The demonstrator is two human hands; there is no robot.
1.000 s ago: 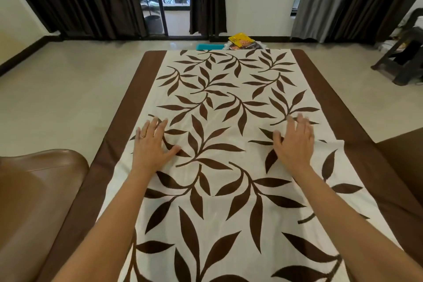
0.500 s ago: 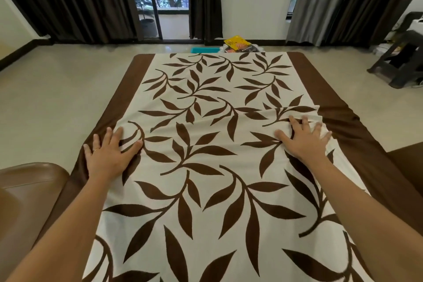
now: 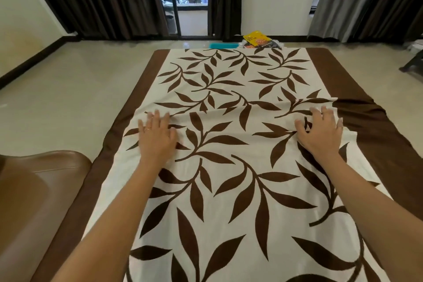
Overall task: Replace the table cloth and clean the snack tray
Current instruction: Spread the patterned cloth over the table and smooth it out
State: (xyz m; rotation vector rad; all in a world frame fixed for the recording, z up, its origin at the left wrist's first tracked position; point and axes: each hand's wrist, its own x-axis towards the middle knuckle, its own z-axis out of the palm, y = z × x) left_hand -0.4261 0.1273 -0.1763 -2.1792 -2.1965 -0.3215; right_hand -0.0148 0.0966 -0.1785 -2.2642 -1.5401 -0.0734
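Observation:
A white table cloth (image 3: 231, 89) with brown leaf print and brown side bands covers the whole table. My left hand (image 3: 156, 135) lies flat on it, fingers spread, near the left band. Toward the right band my right hand (image 3: 320, 134) presses down with fingers curled, and the cloth bunches into folds under it. A crease runs across the cloth between the two hands. Beyond the table's far edge, a teal tray (image 3: 223, 45) shows on the floor beside yellow snack packets (image 3: 255, 40).
A brown leather seat (image 3: 34, 194) stands at the left, close to the table. Dark curtains (image 3: 103, 0) and a glass door line the far wall. A dark piece of furniture (image 3: 414, 62) sits at the right edge. Beige floor surrounds the table.
My left hand has slid from the left brown band inward onto the white part. My right hand's fingers have curled and gathered the cloth, raising a crease across it.

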